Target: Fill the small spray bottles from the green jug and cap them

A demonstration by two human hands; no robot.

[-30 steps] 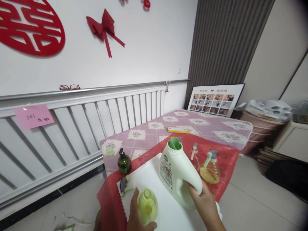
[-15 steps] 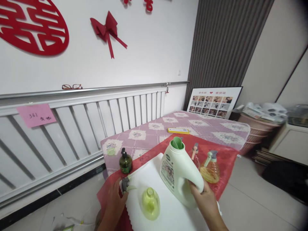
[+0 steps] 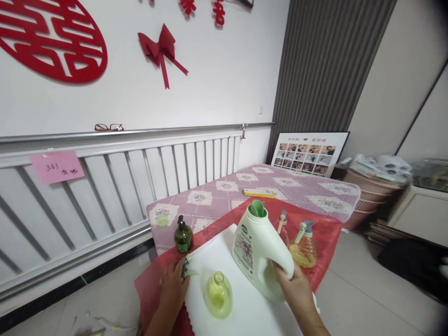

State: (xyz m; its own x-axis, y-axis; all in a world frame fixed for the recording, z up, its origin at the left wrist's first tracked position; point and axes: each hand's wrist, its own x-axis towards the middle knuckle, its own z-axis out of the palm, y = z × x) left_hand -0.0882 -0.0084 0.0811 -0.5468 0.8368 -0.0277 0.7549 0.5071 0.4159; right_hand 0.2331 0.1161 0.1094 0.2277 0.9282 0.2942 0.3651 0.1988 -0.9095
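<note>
My right hand (image 3: 296, 289) grips the handle of a large pale green detergent jug (image 3: 257, 249) with an open green spout, tilted on a white board (image 3: 241, 308). A small round yellow-green bottle (image 3: 219, 294) with no top stands on the board in front of me. At the board's left edge my left hand (image 3: 174, 287) closes its fingers on a grey and green spray head (image 3: 186, 269) lying there.
A dark green pump bottle (image 3: 183, 236) stands behind the spray head. An amber spray bottle (image 3: 304, 247) and a clear one with a pink top (image 3: 283, 224) sit right of the jug on a red cloth (image 3: 325, 233). A yellow flat object (image 3: 259, 192) lies farther back.
My left hand let go of the small yellow-green bottle, moved left and took hold of the spray head. The jug stayed tilted in my right hand.
</note>
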